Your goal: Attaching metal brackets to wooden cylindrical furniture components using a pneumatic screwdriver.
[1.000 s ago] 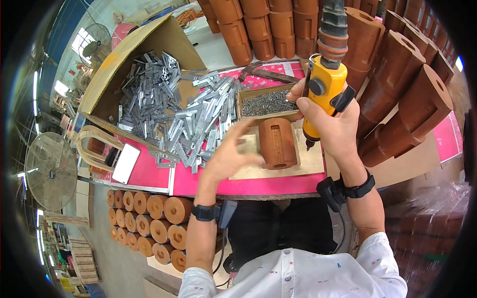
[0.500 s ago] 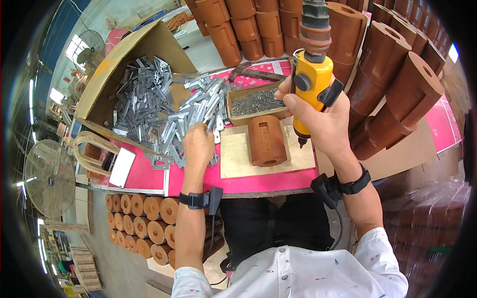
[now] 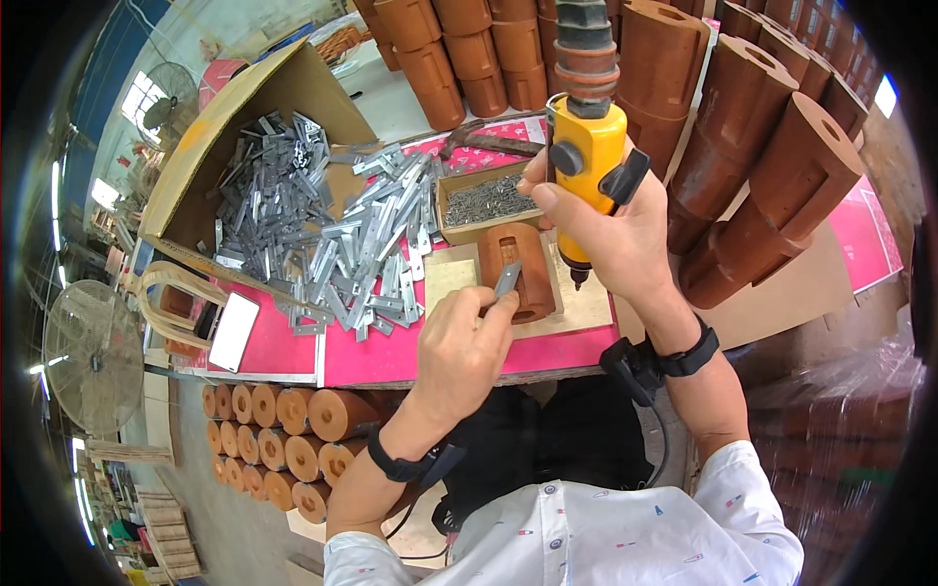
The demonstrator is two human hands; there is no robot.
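Note:
My left hand pinches a small flat metal plate and holds it over the grooved side of a brown wooden cylinder. That cylinder lies on a pale board, its round end with a hole facing me. My right hand is wrapped round a yellow power screwdriver, bit downward, just right of the cylinder. A thick dark hose-like part rises from the tool's top. Behind the cylinder stands a small cardboard box of screws.
Loose metal plates spill from a tipped cardboard box at left. A phone leans on a wooden stand. Brown cylinders stand stacked at right and back; more lie below the table's left. A hammer lies behind.
My left hand has come away from the metal plate pile, moving right and nearer, and now has one plate over the cylinder. The right hand still grips the screwdriver.

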